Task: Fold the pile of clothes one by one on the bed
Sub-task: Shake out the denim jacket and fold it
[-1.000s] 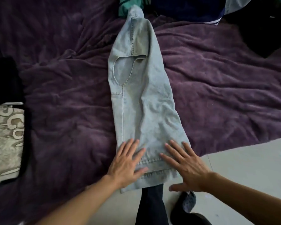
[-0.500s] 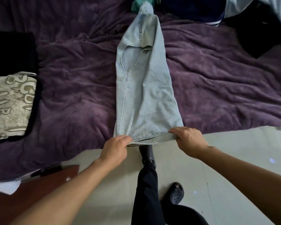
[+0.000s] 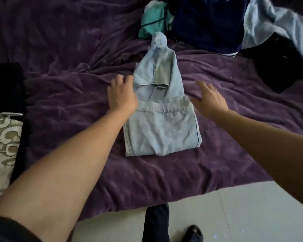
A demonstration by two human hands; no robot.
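Observation:
Light blue jeans [image 3: 162, 130] lie on the purple bedspread [image 3: 68, 95], their hem end folded up over the middle so the hem seam runs across below the pocket area. My left hand [image 3: 122, 95] hovers at the fold's left edge with fingers spread and relaxed, holding nothing. My right hand [image 3: 209, 100] is open just right of the fold, its thumb near the hem corner. At the far side of the bed sits the pile of clothes: a green garment [image 3: 153, 18], a dark navy one [image 3: 206, 23] and a pale blue one [image 3: 269, 23].
A patterned beige folded garment [image 3: 2, 149] lies on a black one [image 3: 5, 84] at the left. A black item [image 3: 287, 67] sits at the right. The bed's near edge meets a pale tiled floor [image 3: 243, 215], where my dark trouser leg [image 3: 156, 224] and shoe [image 3: 193, 233] stand.
Both hands pinched the jeans' hem at the bed's edge, carried it up over the middle and let go. The hands are now open beside the fold.

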